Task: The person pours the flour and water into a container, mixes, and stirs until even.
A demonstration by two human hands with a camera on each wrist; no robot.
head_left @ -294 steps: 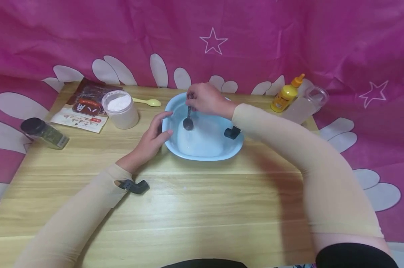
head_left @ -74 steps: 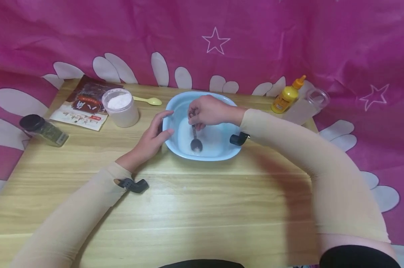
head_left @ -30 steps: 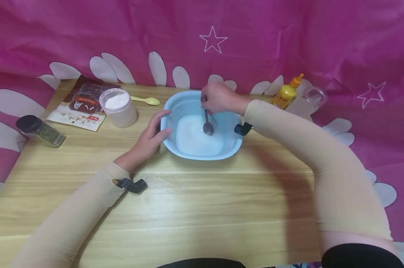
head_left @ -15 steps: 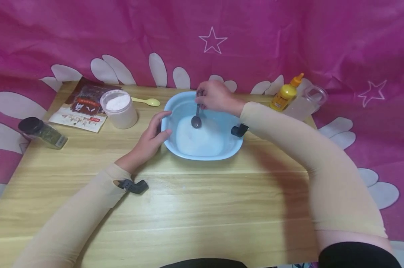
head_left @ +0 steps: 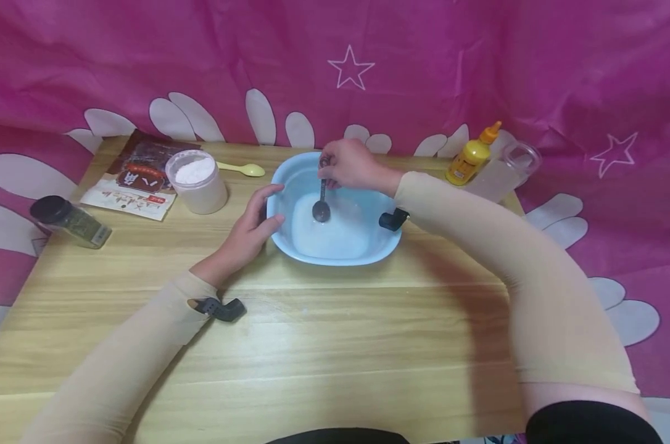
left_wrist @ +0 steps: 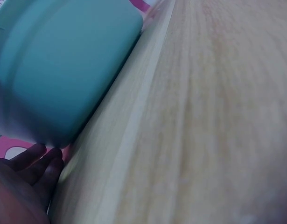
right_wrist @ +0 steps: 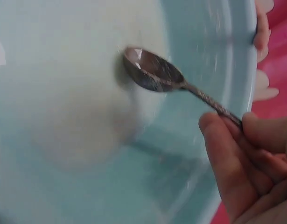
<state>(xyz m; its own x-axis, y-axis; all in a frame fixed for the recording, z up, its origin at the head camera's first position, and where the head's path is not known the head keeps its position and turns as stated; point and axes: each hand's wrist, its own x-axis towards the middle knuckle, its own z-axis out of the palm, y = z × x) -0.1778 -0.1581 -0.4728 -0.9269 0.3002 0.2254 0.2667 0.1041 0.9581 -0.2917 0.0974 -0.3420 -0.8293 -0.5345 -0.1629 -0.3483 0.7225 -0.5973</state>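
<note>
A light blue basin (head_left: 335, 261) holds cloudy whitish liquid (head_left: 335, 237). At its left side my left hand (head_left: 246, 228) grips the rim, thumb over the edge. In the left wrist view, several of its fingers (left_wrist: 38, 165) lie against the outer wall. My right hand (head_left: 350, 165) pinches the handle of a dark metal spoon (head_left: 321, 212) over the basin. The right wrist view shows the spoon's bowl (right_wrist: 155, 72) tilted, low at the liquid's surface, with its patterned handle between thumb and fingers.
Left of the basin stand a tub of white powder (head_left: 197, 185), a yellow spoon (head_left: 248, 169), a printed pouch (head_left: 137, 182) and a black-lidded jar of green flakes (head_left: 71, 221). At back right are a yellow squeeze bottle (head_left: 471, 159) and a clear pitcher (head_left: 498, 176).
Over the last second my right hand has moved the spoon leftward through the basin, then slightly nearer me. Earlier it was close to the front wall. The left hand keeps its hold on the rim.
</note>
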